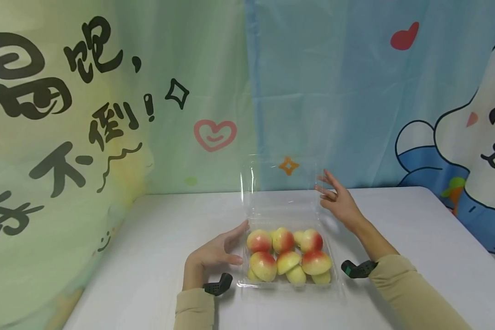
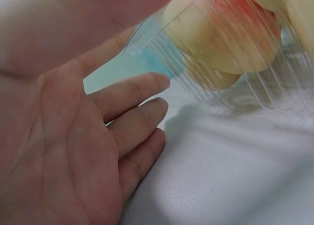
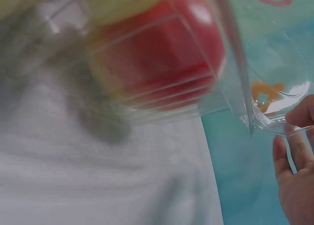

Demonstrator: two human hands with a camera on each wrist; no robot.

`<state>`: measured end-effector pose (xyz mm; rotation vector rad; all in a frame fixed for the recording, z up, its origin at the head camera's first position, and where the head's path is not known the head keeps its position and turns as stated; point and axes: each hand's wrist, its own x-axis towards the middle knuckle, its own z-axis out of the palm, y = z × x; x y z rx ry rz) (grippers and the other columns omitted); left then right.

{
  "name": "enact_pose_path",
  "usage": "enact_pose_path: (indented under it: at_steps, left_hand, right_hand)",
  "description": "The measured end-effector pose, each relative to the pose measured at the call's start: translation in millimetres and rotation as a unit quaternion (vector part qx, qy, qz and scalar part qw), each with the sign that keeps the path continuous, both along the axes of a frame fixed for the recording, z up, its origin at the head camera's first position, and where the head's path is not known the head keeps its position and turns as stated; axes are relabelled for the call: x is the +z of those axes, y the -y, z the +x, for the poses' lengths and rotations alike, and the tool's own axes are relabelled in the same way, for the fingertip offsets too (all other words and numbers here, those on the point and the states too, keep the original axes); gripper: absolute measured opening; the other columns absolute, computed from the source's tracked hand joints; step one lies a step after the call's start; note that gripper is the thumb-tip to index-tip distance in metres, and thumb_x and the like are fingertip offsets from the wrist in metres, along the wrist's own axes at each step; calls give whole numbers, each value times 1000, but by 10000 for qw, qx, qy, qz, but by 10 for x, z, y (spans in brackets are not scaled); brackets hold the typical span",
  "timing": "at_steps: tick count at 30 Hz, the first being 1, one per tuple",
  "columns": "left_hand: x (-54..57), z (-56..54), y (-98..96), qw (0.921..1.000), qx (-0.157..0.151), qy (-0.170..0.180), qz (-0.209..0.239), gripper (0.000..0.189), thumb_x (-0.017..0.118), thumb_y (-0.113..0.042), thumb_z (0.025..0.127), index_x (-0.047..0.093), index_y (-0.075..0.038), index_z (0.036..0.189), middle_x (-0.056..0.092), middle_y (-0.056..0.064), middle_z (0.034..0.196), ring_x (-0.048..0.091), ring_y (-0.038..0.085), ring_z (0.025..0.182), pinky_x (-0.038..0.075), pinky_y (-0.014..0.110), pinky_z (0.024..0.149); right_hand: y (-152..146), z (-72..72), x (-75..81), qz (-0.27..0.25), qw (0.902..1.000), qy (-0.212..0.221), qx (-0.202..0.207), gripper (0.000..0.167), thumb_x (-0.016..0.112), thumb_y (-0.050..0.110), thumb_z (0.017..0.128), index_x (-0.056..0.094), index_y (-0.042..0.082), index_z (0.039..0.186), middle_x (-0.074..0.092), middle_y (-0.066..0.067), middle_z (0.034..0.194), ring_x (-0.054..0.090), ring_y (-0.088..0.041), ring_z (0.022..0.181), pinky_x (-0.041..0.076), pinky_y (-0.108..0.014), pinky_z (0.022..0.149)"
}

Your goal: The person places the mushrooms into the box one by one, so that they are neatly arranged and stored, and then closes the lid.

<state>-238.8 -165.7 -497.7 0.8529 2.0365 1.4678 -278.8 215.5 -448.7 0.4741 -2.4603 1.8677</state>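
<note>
A clear plastic clamshell box (image 1: 239,283) stands on the table, filled with several yellow-and-red peaches (image 1: 264,266). Its transparent lid (image 1: 272,201) is raised upright at the back. At the lid's right edge, my right hand (image 1: 342,206) pinches the rim; the right wrist view shows the thumb over the lid edge (image 3: 274,124) and fingers behind it. My left hand (image 1: 214,252) is at the box's left side, thumb and fingers spread apart. In the left wrist view, its fingers (image 2: 132,92) are nearly straight beside the ribbed box wall (image 2: 196,83).
The white table (image 1: 169,229) reaches back to a printed curtain (image 1: 334,91) with lettering, hearts and a cartoon bear. A dark wrist device (image 1: 219,285) is on the left wrist, and another dark device (image 1: 358,269) on the right.
</note>
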Motion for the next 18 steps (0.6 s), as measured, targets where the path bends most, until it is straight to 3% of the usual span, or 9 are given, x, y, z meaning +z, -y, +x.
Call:
enact_pose_path:
  at_steps: [4,8,11,15,18]
  left_hand:
    - [-20,-8,-1,10000,5,-16,-17,104,80,-20,75,13,-13,153,12,2,161,8,11,147,9,43,121]
    - [-19,-8,-10,10000,-20,49,44,103,80,-21,76,12,-17,154,14,3,160,8,12,147,8,44,121]
    - [2,8,-11,9999,-26,144,68,105,80,-20,76,10,-18,154,13,3,160,7,12,147,8,42,121]
    - [12,18,-7,9995,-33,283,112,104,79,-14,76,9,-19,154,11,3,161,7,12,147,10,40,121]
    - [10,20,-5,9993,-107,308,195,104,77,-11,77,7,-16,154,11,5,161,8,16,148,10,41,121]
  right_hand:
    - [6,49,1,76,9994,-330,-39,79,49,-3,94,8,26,154,22,-16,156,37,-27,138,42,-8,94]
    - [-24,91,-8,79,9984,-568,-21,75,50,-6,93,14,19,154,25,-19,153,44,-8,132,43,-9,94]
    - [-39,97,-15,34,9976,-688,28,80,50,-7,92,7,20,154,25,-20,152,46,1,127,45,-11,95]
    - [-35,112,-23,-54,9964,-849,64,88,49,-9,91,0,29,153,25,-22,150,46,3,126,45,-11,95]
    - [-18,148,-17,-89,9955,-947,15,88,48,-12,90,2,28,153,27,-24,147,45,4,125,44,-9,94]
